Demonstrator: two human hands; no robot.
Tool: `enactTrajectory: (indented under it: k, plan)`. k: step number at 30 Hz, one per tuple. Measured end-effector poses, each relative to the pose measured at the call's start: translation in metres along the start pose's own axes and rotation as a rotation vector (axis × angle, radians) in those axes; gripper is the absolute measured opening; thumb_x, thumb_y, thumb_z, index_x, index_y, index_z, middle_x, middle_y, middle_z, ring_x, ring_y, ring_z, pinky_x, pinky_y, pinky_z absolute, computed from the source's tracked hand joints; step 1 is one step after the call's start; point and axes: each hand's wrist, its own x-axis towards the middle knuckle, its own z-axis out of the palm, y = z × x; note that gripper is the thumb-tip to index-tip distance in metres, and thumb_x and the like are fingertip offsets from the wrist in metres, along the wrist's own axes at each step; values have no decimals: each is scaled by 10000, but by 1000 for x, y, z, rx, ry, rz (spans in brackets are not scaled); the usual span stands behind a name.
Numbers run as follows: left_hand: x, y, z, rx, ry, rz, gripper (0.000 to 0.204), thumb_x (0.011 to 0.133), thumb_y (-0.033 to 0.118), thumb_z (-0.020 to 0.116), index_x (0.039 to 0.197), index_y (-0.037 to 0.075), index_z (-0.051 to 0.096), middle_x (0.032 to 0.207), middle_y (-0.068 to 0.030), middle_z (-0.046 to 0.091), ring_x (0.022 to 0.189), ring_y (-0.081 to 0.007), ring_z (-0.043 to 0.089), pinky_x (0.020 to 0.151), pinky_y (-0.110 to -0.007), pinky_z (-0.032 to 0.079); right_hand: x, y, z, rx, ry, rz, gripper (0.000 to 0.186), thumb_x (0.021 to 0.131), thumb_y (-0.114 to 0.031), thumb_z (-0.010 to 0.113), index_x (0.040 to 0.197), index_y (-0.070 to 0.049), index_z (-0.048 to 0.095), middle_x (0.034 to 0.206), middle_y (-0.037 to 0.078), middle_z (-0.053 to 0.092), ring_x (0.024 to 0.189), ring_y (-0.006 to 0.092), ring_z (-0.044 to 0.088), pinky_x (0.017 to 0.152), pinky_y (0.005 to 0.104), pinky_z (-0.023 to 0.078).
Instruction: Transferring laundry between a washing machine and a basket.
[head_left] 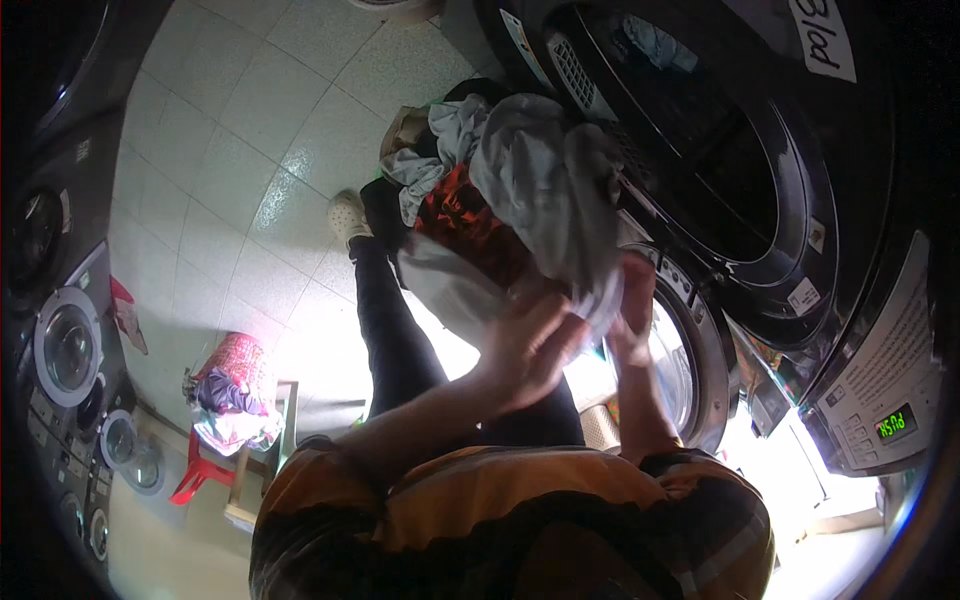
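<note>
Both my hands are up in front of my body at a heap of laundry. My left hand point(530, 345) is closed on a grey-white garment point(550, 170), its fingers slightly blurred. On the garment's right side my right hand point(637, 290) grips the same cloth, its fingertips partly hidden. The garment bunches upward and away from me. Below and left of it lie a red-and-black patterned cloth point(465, 220), a pale cloth point(450, 290) and a light grey cloth point(458, 125). Whatever supports the heap is mostly hidden.
On the right stands a black dryer point(850, 230) with its round door point(690, 140); a washer door point(680, 350) is below. More washers point(70, 345) line the left. A red stool point(192, 478) and a pink laundry bag point(240, 365) stand on the tiled floor point(215, 130).
</note>
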Motion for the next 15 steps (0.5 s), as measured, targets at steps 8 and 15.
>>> enactTrajectory:
  k: [8, 15]
  plan:
    - [24, 43, 40, -456, -378, 212, 470, 870, 102, 583, 1314, 55, 437, 1386, -145, 363, 1341, -317, 266, 1113, -415, 247, 29, -30, -4, -118, 226, 17, 552, 850, -159, 636, 1319, -18, 380, 1343, 158, 413, 1204, 254, 444, 1026, 395, 328]
    - [21, -17, -8, 669, -73, -64, 653, 712, 285, 751, 1262, 124, 440, 1215, -150, 384, 1117, -349, 427, 960, -512, 346, 219, -43, -203, -306, 430, -39, 597, 851, -127, 626, 1363, -30, 334, 1403, 145, 354, 1262, 254, 391, 1050, 400, 316]
